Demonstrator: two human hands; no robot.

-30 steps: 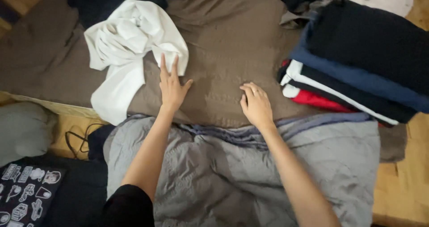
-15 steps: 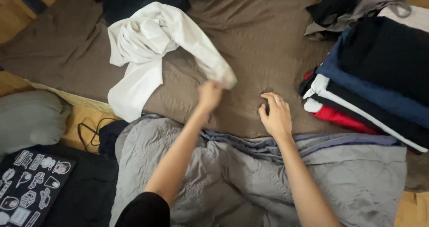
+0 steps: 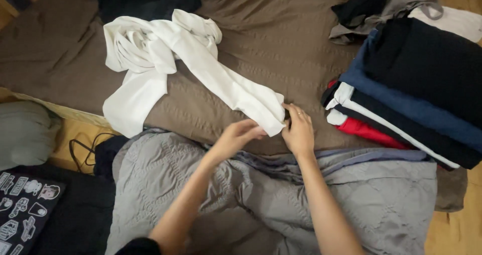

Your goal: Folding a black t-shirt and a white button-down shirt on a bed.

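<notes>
Both hands meet at the cuff end of a white garment (image 3: 165, 59) spread over the brown bed cover (image 3: 281, 39). The left hand (image 3: 240, 135) has its fingers closed on the sleeve's end, and the right hand (image 3: 299, 129) has its fingers pinched on the same edge from the other side. From the fingers, the sleeve runs up and away to the crumpled body of the garment. Just right of the fingers sits a stack of folded clothes (image 3: 416, 94). Below the fingers lies a grey quilt (image 3: 281, 205).
</notes>
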